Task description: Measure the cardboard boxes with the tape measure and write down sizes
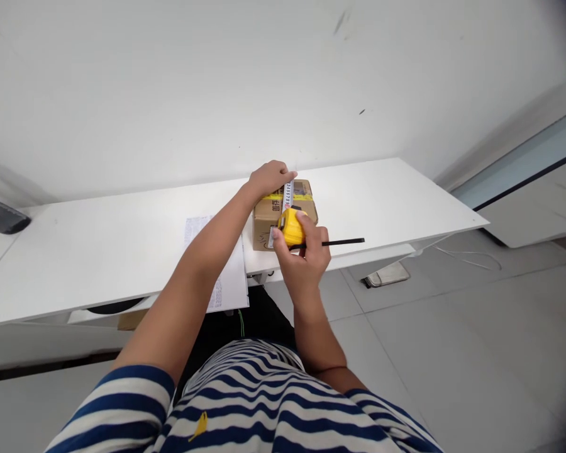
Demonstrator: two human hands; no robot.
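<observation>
A small brown cardboard box [264, 234] with yellow tape across its top stands at the front edge of the white table. Over its top runs the white blade [288, 192] of a tape measure, its printed numbers facing up. My left hand [270, 178] is closed at the box's far edge, its fingers on the blade's end. Around the yellow tape measure [291, 228], at the box's near edge, my right hand [306, 251] is closed. A thin black strip, apparently a strap [343, 242], sticks out to the right from beneath my right hand.
Printed paper sheets [231, 281] lie left of the box, overhanging the front edge of the white table [377, 201]. A white wall rises behind. A dark object [2, 214] is at far left. On the floor, a flat pale object [387, 275] lies under the table.
</observation>
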